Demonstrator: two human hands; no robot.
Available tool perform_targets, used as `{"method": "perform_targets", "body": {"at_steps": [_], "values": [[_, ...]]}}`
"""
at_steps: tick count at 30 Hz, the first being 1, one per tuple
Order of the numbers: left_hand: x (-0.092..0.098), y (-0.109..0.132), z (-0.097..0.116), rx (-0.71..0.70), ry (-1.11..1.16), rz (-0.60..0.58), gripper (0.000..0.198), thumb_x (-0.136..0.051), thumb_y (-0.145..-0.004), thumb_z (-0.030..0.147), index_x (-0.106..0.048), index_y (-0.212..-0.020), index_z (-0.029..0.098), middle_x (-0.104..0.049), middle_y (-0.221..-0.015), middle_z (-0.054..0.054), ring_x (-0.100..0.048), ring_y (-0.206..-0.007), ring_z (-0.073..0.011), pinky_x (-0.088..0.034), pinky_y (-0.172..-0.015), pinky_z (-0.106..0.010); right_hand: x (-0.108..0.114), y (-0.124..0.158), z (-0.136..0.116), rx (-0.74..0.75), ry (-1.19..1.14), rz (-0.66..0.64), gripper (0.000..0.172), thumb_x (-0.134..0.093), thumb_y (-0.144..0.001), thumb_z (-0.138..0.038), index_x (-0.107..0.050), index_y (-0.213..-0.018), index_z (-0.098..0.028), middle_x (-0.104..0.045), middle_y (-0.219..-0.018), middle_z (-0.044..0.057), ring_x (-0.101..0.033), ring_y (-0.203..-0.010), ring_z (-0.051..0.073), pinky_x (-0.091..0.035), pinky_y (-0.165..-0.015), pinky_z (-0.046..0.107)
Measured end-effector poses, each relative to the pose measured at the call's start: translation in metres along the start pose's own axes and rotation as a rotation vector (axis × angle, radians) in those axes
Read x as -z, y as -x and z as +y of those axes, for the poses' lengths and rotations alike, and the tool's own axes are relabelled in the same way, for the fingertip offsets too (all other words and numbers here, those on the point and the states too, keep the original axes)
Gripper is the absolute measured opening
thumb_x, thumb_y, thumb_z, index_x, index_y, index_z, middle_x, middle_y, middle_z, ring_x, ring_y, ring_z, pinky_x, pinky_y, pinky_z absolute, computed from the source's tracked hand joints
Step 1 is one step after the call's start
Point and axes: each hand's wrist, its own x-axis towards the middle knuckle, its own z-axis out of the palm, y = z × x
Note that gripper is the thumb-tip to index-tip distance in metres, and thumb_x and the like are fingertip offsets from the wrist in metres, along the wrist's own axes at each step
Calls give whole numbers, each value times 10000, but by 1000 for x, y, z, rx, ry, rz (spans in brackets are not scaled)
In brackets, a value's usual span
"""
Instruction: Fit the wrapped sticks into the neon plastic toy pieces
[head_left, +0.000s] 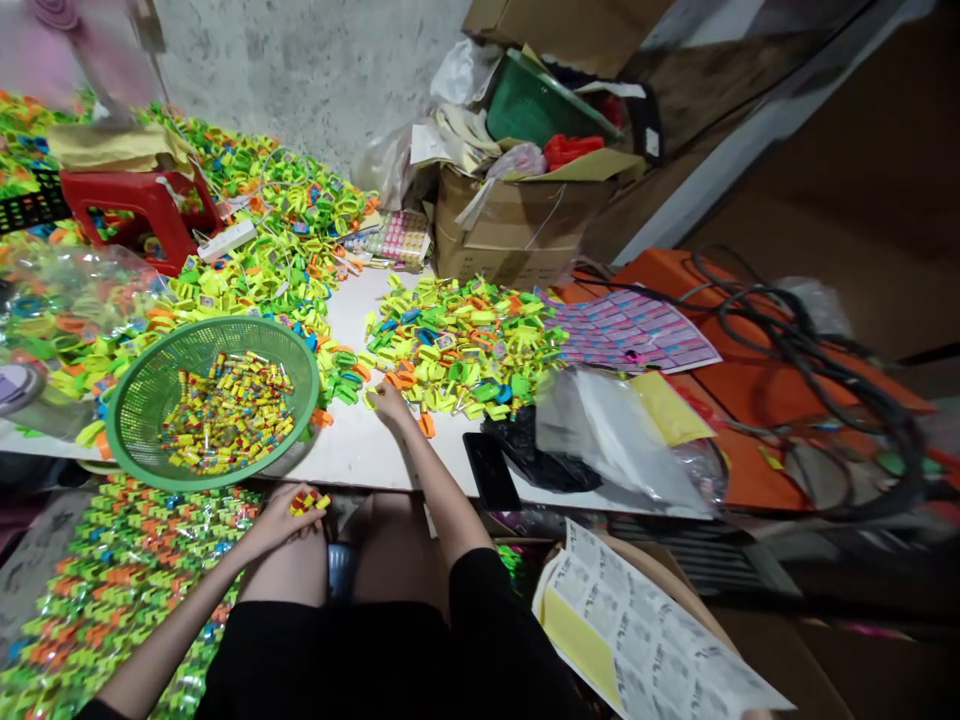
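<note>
My left hand (pixel 291 514) rests on my thigh, its fingers closed around several small yellow-and-red cylinders (pixel 309 502). More such cylinders (pixel 229 415) lie in a green mesh basket (pixel 135 440) on the table's left front. On the white tabletop (pixel 341 445), my right hand (pixel 391 402) reaches between two heaps, its fingers pinched at a small yellow-green plastic piece (pixel 370 399). Just beyond it spreads a heap of neon plastic pieces (pixel 465 345), which look like toy watches in yellow-green, orange and blue. The fingertips are partly hidden by the hand.
A larger heap (pixel 292 215) covers the back left around a red stool (pixel 124 205). Near the front edge lie a black phone (pixel 491 470) and clear plastic bags (pixel 607 430). A full cardboard box (pixel 510 230) stands behind. Cables (pixel 787 340) cross orange surfaces at right.
</note>
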Motion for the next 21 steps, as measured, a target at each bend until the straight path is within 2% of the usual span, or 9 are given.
{"method": "perform_targets", "body": {"at_steps": [2,5,10,12,14,17,21], "values": [[-1,0,6,42,85,-32,406,-625,-771,521,-534,-933,160,-625,-631,12,-470,-391,-75,-337,-360,-170,8,15,4,71,-97,-4,192,-502,-800,-360,-484,-737,-179,-556,-755,-3,-523,-735,133,-420,-676,234],[1,-2,21,36,128,-21,399,-593,-794,535,-513,-927,168,-620,-601,21,-417,-338,-55,-297,-335,-163,22,46,4,153,-214,-20,219,-475,-820,-403,-484,-792,-185,-554,-809,-5,-522,-755,120,-436,-692,228],[4,-3,58,-25,35,5,375,-595,-804,495,-529,-981,172,-592,-592,41,-406,-356,-55,-296,-359,-174,38,108,-8,348,-533,-219,297,-561,-812,-457,-506,-951,-200,-601,-921,23,-575,-825,134,-475,-775,277],[2,-3,70,-70,-4,24,354,-596,-803,477,-545,-970,169,-589,-611,39,-456,-419,-75,-355,-411,-187,42,132,-17,411,-614,-284,297,-593,-811,-447,-513,-962,-204,-621,-1032,55,-593,-935,149,-473,-864,312],[-1,-3,78,-151,-52,74,329,-627,-776,448,-569,-936,167,-630,-721,8,-558,-581,-115,-456,-554,-216,46,152,-26,471,-632,-306,281,-606,-819,-420,-517,-976,-206,-626,-1120,77,-592,-1031,162,-451,-939,344],[-3,-5,84,-226,-104,153,316,-663,-741,416,-583,-914,164,-657,-869,-21,-601,-797,-164,-489,-752,-257,52,174,-38,562,-595,-299,235,-599,-839,-372,-523,-990,-209,-622,-1199,92,-579,-1121,177,-430,-987,368],[-1,-5,90,-224,-154,174,326,-667,-739,429,-599,-907,158,-666,-848,-19,-603,-789,-169,-485,-751,-256,56,188,-46,638,-499,-210,203,-590,-842,-305,-549,-1018,-212,-616,-1233,83,-566,-1161,178,-411,-1028,371]]}}
